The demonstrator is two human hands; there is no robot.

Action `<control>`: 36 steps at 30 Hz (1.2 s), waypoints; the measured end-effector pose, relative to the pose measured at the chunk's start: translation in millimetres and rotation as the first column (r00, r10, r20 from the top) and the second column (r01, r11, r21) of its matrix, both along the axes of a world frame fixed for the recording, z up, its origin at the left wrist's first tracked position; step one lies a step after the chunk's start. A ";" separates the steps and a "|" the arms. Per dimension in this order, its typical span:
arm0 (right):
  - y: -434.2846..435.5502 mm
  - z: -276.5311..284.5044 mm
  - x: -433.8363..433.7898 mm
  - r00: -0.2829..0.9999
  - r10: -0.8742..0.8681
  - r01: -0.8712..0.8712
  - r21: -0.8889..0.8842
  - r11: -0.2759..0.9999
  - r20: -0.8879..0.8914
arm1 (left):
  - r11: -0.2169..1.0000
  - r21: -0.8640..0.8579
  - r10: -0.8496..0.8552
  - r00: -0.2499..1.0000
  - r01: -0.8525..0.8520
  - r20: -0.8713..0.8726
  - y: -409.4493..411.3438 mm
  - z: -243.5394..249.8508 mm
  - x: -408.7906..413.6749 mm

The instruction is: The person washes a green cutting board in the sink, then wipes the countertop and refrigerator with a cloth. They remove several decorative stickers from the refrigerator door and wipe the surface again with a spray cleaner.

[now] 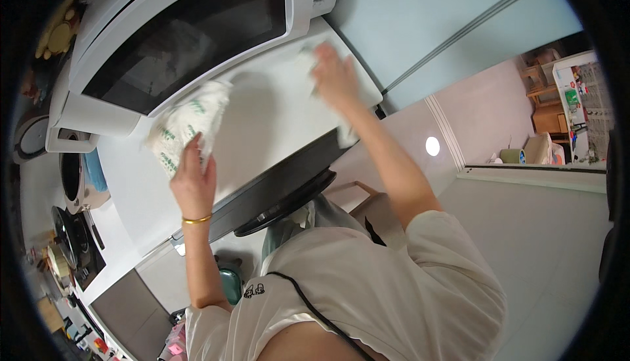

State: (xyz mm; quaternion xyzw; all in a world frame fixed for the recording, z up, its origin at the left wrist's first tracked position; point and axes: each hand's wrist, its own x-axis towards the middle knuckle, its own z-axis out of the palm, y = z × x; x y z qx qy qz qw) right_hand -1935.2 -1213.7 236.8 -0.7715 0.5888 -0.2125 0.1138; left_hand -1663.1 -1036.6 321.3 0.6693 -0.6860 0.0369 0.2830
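A crumpled white packet [189, 127] with green print stands between the microwave oven's door and my left hand [193, 184]. My left fingers and thumb hold its near lower edge. On that wrist is a gold bangle [197, 219]. My right hand [334, 76] is blurred over the right end of the white countertop [266, 129]. It holds a white cloth or sheet [347, 135], partly hidden beneath the hand and wrist, with a loose end over the counter's front edge.
The white microwave oven [300, 1] spans the back of the counter. Left are a white handled container [98, 120], a rice cooker [88, 198] and a glass pan lid [64, 235]. A black curved rim [295, 202] projects below the counter front. A pale panel [438, 11] borders the right.
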 end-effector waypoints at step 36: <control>184.2 102.2 -233.2 -0.310 -0.226 -0.266 0.144 0.953 0.924 | 0.458 -0.194 -0.393 0.002 0.868 -0.919 -0.2 43.2 -331.3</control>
